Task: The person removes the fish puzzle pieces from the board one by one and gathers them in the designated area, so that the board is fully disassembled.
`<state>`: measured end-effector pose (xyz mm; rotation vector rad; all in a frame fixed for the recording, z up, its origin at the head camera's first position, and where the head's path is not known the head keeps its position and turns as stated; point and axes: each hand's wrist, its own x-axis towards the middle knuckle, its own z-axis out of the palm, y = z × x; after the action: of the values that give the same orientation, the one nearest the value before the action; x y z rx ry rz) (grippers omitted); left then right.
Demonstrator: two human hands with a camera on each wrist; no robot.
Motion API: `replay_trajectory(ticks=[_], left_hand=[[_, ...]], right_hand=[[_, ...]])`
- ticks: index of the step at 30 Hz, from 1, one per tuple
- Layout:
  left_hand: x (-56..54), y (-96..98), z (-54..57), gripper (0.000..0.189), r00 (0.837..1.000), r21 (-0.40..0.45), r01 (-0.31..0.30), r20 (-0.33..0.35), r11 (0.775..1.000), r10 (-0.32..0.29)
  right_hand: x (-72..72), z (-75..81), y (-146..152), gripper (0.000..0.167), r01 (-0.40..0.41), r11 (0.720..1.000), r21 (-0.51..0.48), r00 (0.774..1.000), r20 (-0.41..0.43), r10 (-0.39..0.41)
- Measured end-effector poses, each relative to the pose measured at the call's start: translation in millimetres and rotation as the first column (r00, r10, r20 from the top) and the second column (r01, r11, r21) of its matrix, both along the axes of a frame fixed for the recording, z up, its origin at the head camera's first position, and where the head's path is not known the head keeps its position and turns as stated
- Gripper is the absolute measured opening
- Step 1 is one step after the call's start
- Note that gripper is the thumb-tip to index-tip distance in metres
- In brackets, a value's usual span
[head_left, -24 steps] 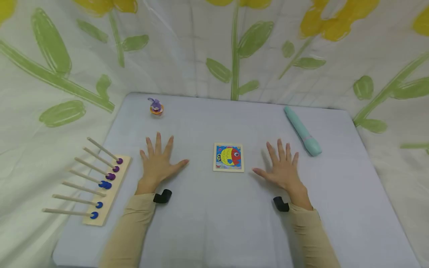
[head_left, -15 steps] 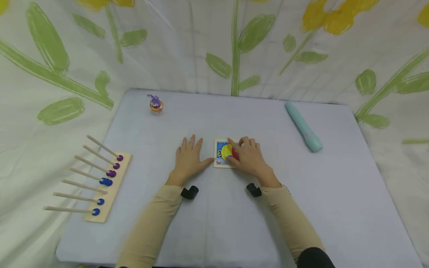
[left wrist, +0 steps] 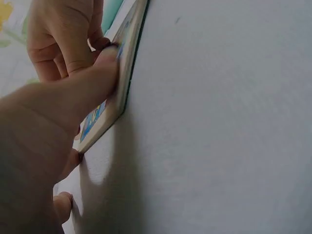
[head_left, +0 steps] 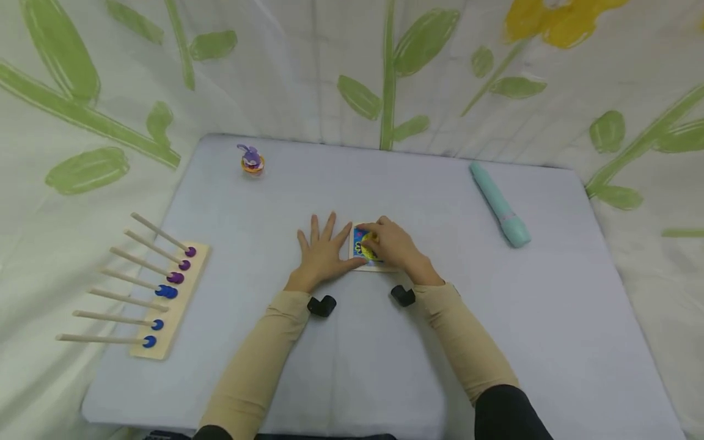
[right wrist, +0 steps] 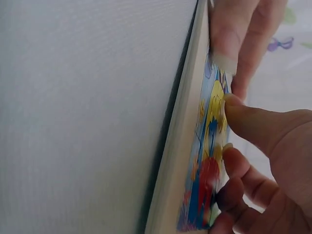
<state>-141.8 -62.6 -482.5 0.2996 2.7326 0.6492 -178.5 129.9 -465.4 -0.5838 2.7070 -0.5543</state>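
A small square wooden fish puzzle (head_left: pixel 359 244) lies at mid-table, its yellow and red fish partly hidden by my hands. My left hand (head_left: pixel 323 256) rests at its left side with fingers spread, and the thumb (left wrist: pixel 100 73) presses on the puzzle's near edge. Over the right half bends my right hand (head_left: pixel 397 245), fingers curled. In the right wrist view, the right thumb (right wrist: pixel 243 114) and a fingertip (right wrist: pixel 235 160) touch the fish face a short way apart. Whether a piece is lifted between them cannot be made out.
At the left stands a wooden peg board (head_left: pixel 181 293) with purple and blue beads on long rods. A purple rabbit toy (head_left: pixel 252 160) sits at the back left. The mint-green microphone-shaped object (head_left: pixel 500 208) lies at the right. A flowered curtain (head_left: pixel 275 79) hangs behind the table.
Both hands have come inward from either side to the puzzle. The right hand's spread fingers have curled onto its face, and the left thumb has reached its edge.
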Motion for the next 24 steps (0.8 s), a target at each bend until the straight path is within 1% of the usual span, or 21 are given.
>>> replay_trajectory(ticks=[4, 7, 11, 14, 18, 24], left_hand=[[-2.6, -0.8, 1.4, 0.107, 1.0, 0.002, 0.013, 0.008, 1.0, -0.013], [-6.1, -1.3, 1.6, 0.113, 1.0, -0.013, 0.021, 0.004, 1.0, -0.021], [-12.2, -1.8, 1.2, 0.118, 0.999, -0.042, 0.033, 0.007, 0.999, -0.033], [-15.3, -2.0, 2.8, 0.119, 0.999, -0.039, 0.032, 0.008, 0.999, -0.032], [-15.2, -1.5, 4.3, 0.119, 0.999, -0.017, 0.029, 0.014, 0.999, -0.029], [-13.1, -1.2, 2.9, 0.118, 0.999, -0.001, 0.021, 0.029, 1.0, -0.021]], right_hand=[[-2.9, 1.3, 0.7, 0.045, 0.032, 0.999, -0.04, 0.999, 0.008, -0.031], [-5.7, 1.8, 1.0, 0.045, 0.023, 0.999, -0.032, 1.0, 0.008, -0.022], [-11.5, 3.7, 0.3, 0.046, 0.015, 0.999, -0.04, 0.998, 0.056, -0.013], [-16.8, 6.0, -0.1, 0.045, 0.023, 0.997, -0.075, 0.995, 0.094, -0.016], [-21.1, 6.7, -1.2, 0.043, 0.054, 0.992, -0.114, 0.992, 0.121, -0.04], [-21.2, 5.2, -3.5, 0.043, 0.085, 0.984, -0.154, 0.987, 0.15, -0.062]])
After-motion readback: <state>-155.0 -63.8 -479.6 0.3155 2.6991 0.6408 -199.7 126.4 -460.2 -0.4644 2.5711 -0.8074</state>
